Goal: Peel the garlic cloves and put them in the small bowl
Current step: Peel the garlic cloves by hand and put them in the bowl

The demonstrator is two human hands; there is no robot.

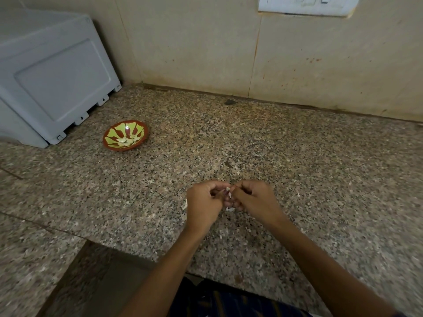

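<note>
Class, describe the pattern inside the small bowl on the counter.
Lime-green petal shapes on reddish-brown inside the small round bowl, clearest in the head view.

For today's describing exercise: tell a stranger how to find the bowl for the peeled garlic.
Start at the large pale grey plastic appliance on the speckled granite counter. Just right of its front corner sits a small round bowl, brown outside with green petal stripes inside, the only dish there, holding pale garlic cloves.

Garlic clove [227,189], seemingly part-peeled, between fingertips; peeled cloves [125,141] in small bowl [109,135].

Speckled granite counter [297,156], small bowl [125,135], grey appliance [52,78], scattered garlic skins [230,209]
</note>
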